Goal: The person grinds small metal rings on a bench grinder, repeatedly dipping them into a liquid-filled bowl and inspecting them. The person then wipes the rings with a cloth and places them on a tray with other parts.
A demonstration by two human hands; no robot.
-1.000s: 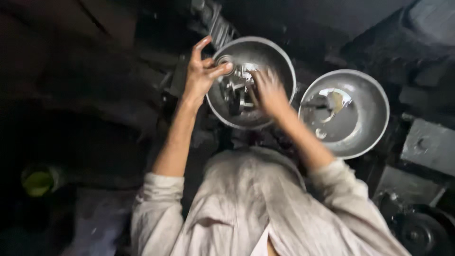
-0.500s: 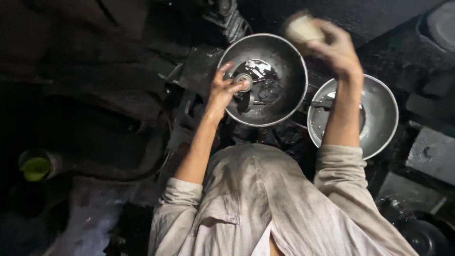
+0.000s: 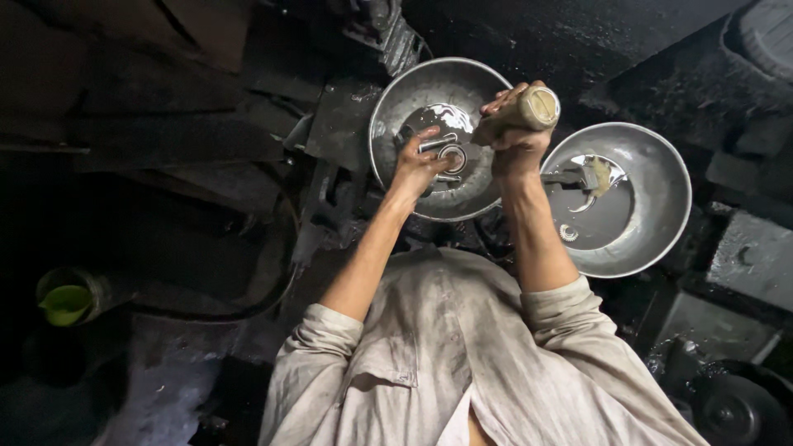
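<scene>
My left hand reaches into a round steel bowl, its fingers curled over a metal ring-shaped part that lies among other metal pieces in shiny liquid. My right hand is raised over that bowl's right rim. It grips a beige cylindrical object held sideways, its round end facing right. A second steel bowl stands to the right, holding dark liquid, a brush-like tool and a small toothed part.
A green cup-like container sits on the dark floor at the far left. Greasy metal blocks and a black wheel lie at the right. Dark machinery rises behind the bowls. My pale stained shirt fills the lower middle.
My right hand left the left bowl, rose high with the beige object, and has come back down over that bowl's right rim. My left hand stayed on the parts in the bowl.
</scene>
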